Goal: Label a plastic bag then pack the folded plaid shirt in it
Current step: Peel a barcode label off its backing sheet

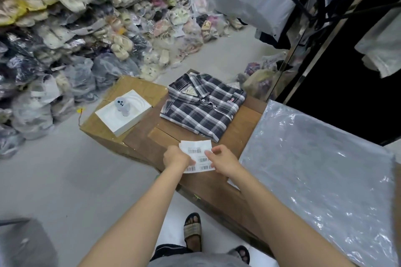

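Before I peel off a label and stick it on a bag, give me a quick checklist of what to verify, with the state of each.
1. Label sheet in hand: ok, the left hand and right hand both grip it above the wooden table.
2. Barcode labels left on the sheet: ok, several show.
3. A label already lifted off: cannot tell, the fingers cover that edge.
4. Plastic bags within reach: ok, a stack lies flat beside the right hand.
5. Plaid shirt folded and ready: ok, it lies flat on the table beyond the sheet.
6. Bag already labelled: cannot tell; none shows on the top bag.
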